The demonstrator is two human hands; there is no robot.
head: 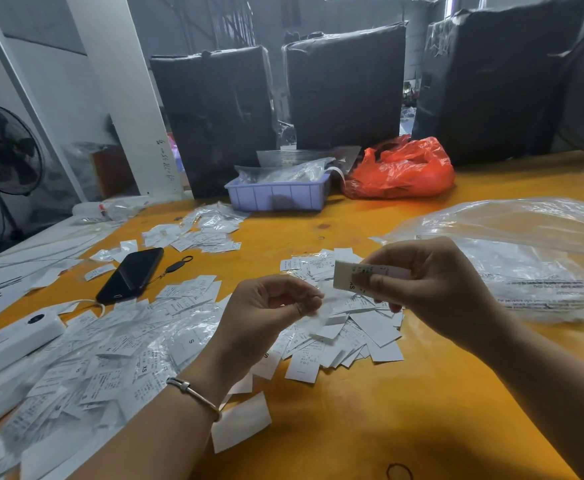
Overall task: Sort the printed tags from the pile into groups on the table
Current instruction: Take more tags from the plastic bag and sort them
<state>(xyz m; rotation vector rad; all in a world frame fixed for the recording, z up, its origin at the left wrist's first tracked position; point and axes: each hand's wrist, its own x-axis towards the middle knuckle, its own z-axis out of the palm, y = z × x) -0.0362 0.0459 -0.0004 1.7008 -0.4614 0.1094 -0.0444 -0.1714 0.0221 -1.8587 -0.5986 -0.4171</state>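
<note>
Item: folded printed tag (pixel 370 275), white, marked XS; raised above the table (pixel 352 410), pinched between thumb and curled fingers of the right hand (pixel 432 289).
Item: thin clear sleeve (pixel 320 315), apparently plastic, though blurred; nipped at thumb and fingertips of the left hand (pixel 266 306), other fingers curled, just beside the tag.
Item: heap of tags (pixel 346 330), directly beneath both hands.
Item: larger pile of bagged tags (pixel 110 358), to the left, near a black phone (pixel 131 275).
</note>
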